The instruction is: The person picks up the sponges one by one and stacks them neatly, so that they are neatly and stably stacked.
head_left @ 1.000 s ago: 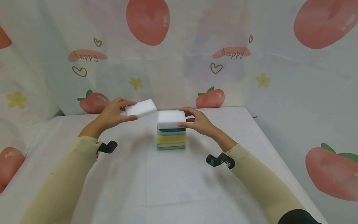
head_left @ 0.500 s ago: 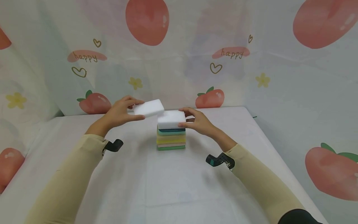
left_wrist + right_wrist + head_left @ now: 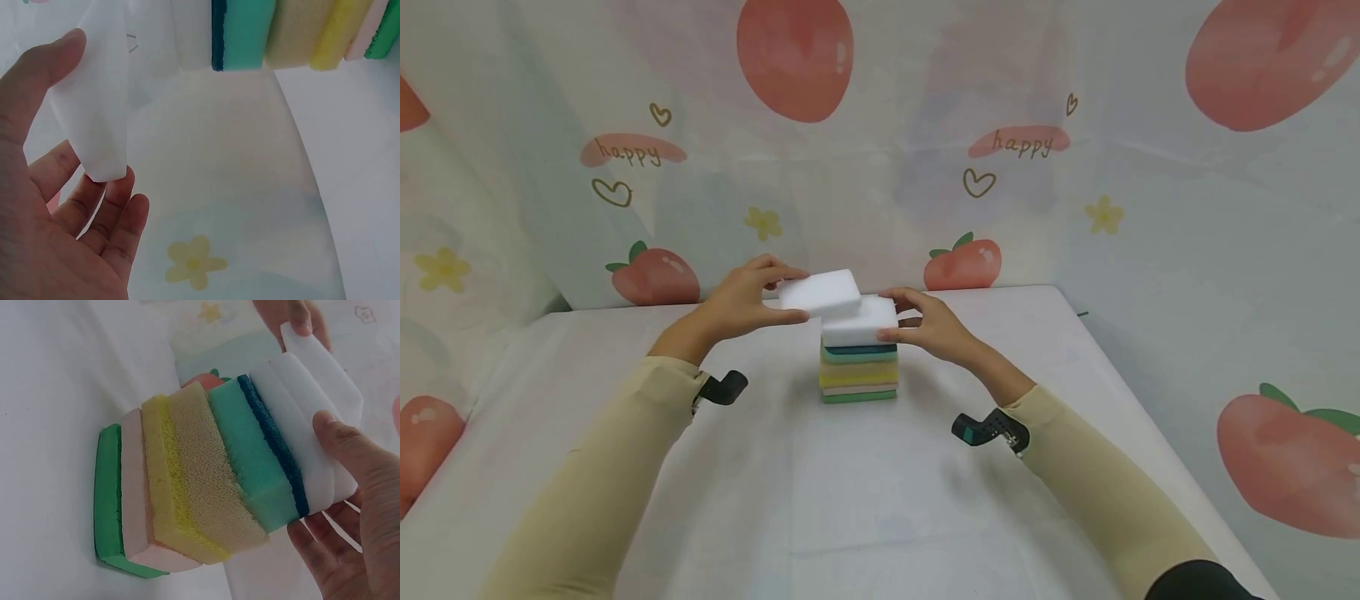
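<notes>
My left hand (image 3: 737,302) pinches a white sponge (image 3: 818,292) between thumb and fingers, slightly tilted, above the left part of a sponge stack. Atop that stack are white sponges (image 3: 294,419), seemingly two layers, which my right hand (image 3: 936,327) holds from the right side, thumb in front. Below them come a teal sponge (image 3: 250,456) with a dark blue scouring face, a beige-and-yellow sponge (image 3: 194,469), and a pink and green sponge (image 3: 109,494) at the bottom. In the left wrist view, a gap shows between the held sponge (image 3: 94,100) and the stack.
The stack stands on a white-covered table (image 3: 865,483), near its back edge. Behind hangs a cloth backdrop (image 3: 880,183) printed with peaches, hearts and flowers. Each wrist carries a black camera mount (image 3: 724,388).
My left hand has carried the white sponge rightward, so that it now overlaps the top of the stack in the head view. The right hand and the stack stay where they were.
</notes>
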{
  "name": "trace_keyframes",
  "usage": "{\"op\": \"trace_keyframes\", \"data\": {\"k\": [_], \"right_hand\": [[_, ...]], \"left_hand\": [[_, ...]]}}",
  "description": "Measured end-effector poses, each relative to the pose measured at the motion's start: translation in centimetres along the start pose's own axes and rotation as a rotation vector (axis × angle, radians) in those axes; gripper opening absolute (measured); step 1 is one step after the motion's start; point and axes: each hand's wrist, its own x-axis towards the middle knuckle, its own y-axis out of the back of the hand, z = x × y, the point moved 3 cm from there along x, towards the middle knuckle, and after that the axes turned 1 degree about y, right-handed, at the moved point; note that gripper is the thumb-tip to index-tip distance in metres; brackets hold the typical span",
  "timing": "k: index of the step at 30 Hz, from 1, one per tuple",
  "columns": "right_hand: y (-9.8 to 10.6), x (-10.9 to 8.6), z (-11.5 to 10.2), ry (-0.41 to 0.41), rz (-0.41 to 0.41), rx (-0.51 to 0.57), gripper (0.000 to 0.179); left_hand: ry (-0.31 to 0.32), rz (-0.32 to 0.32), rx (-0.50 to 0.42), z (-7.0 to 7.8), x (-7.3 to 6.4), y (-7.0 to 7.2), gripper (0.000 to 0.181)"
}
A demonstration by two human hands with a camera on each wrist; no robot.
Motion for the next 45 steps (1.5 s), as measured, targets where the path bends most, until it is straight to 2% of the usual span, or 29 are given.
{"op": "trace_keyframes", "data": {"k": [10,19,24,34,45], "right_hand": [[0.0,0.1,0.1,0.003,0.007,0.024,0.063],[0.0,0.1,0.1,-0.03,0.001,0.03,0.067],[0.0,0.1,0.1,-0.019,0.001,0.025,0.066],[0.1,0.0,0.3,-0.012,-0.019,0.047,0.067],[0.2,0.1,0.4,-0.011,-0.014,0.061,0.067]], "left_hand": [[-0.041,-0.028,-0.033,1.3,0.7,-0.9,0.067],[-0.079,-0.028,-0.065,1.8,1.5,-1.7,0.066],[-0.1,-0.033,-0.065,2.2,2.0,-2.2,0.064],[-0.1,-0.043,-0.061,2.8,2.4,-3.1,0.065],[-0.103,-0.065,-0.069,2.8,2.4,-3.4,0.065]]}}
